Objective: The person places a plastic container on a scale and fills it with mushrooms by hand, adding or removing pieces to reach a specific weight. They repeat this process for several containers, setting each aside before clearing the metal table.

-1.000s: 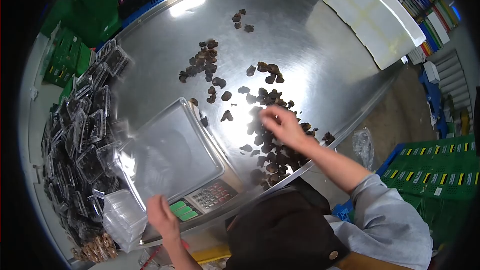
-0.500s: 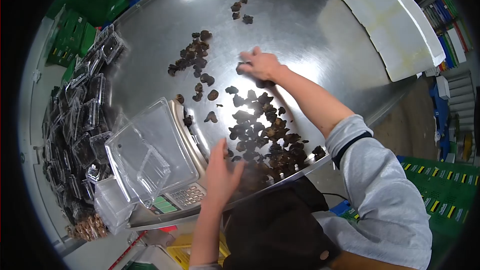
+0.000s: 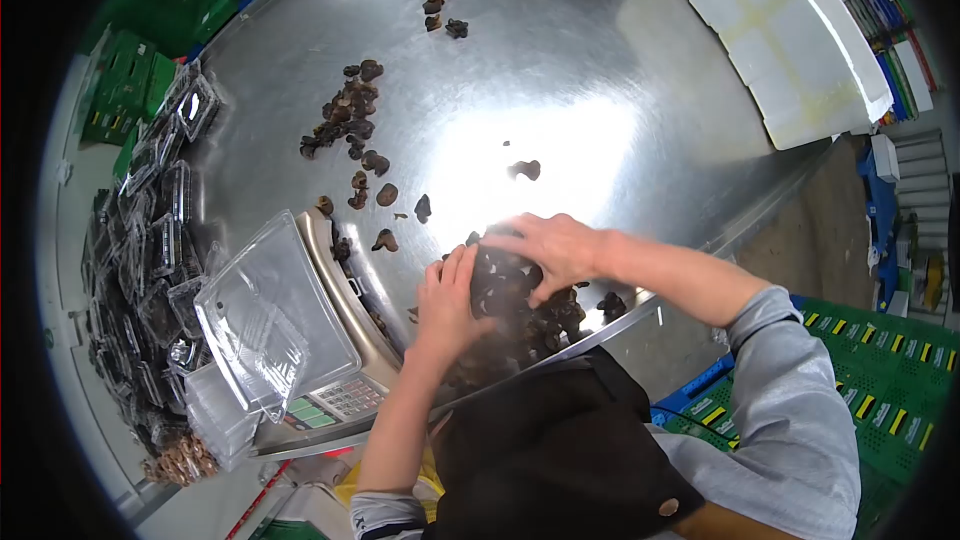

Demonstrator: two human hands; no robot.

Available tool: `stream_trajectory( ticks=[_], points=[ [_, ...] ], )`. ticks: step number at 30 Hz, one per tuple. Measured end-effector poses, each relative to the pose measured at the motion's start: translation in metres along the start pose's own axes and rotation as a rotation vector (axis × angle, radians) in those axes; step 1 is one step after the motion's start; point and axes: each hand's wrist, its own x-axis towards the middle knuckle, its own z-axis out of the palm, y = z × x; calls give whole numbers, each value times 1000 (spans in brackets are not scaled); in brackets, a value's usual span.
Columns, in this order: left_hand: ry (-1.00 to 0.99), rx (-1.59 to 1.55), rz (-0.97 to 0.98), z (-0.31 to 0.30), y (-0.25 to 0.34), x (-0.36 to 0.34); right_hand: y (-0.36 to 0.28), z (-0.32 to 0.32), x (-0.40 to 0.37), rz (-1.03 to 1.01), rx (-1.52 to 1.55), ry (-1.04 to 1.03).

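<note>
Dark brown mushroom-like pieces point(image 3: 560, 315) lie heaped at the near edge of the steel table point(image 3: 520, 50). My left hand point(image 3: 450, 300) curves round the left side of the heap, and my right hand point(image 3: 555, 250) presses on its far right side. Several dark pieces are gathered between both hands, slightly blurred. A single piece point(image 3: 525, 170) lies beyond my right hand. A loose cluster point(image 3: 345, 115) is spread farther left, with a few more pieces point(image 3: 455, 28) near the far side.
Left of the hands stands a scale point(image 3: 350, 395) with a clear plastic container point(image 3: 275, 310) on it. Many clear containers point(image 3: 165, 260) are piled along the left edge. A white foam box point(image 3: 770, 30) is at the far right; green crates point(image 3: 880, 370) stand at right.
My right hand has come back from the table's middle to the heap, and my left hand has moved in against it. The near pieces are now bunched closer together. The view has shifted slightly.
</note>
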Motion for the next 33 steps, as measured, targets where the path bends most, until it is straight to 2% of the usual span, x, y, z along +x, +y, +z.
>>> stream_trajectory(
  ticks=[2,5,8,9,10,12,14,17,19,21,22,23,24,25,26,29,31,33],
  points=[
    [37,48,-19,9,6,-6,-12,18,-8,62,-150,158],
    [130,83,-29,28,5,-1,-15,40,5,168,-71,240],
    [362,-200,-48,30,3,20,-18,37,26,160,105,303],
    [373,-200,-46,31,-4,27,-17,35,33,167,213,309],
    [369,-399,-82,37,-16,36,-13,36,39,175,297,363],
    [370,-708,-144,31,-21,41,-7,30,44,158,383,336],
    [386,-766,-170,22,-16,32,-18,23,44,180,530,319],
    [500,-812,-135,-3,-9,10,-48,6,49,133,475,353],
    [640,-757,-72,-37,-5,-17,-86,-15,58,43,453,357],
    [680,-839,-119,-79,-3,-53,-128,-29,78,-114,331,384],
    [745,-806,-53,-88,-19,-68,-147,-31,93,-229,306,407],
    [837,-711,-64,-105,-22,-89,-166,-29,110,-342,280,432],
    [887,-745,-66,-116,-31,-107,-184,-23,128,-423,293,439],
    [938,-710,-108,-124,-44,-125,-202,-17,147,-465,335,393],
    [991,-660,-73,-128,-63,-140,-220,-11,166,-550,276,388],
    [1068,-636,-101,-130,-113,-180,-253,15,218,-755,202,377],
    [1007,-521,-149,-122,-152,-197,-256,37,245,-779,121,323],
    [796,-412,-217,-120,-174,-214,-255,45,248,-642,-36,102]
  ],
)
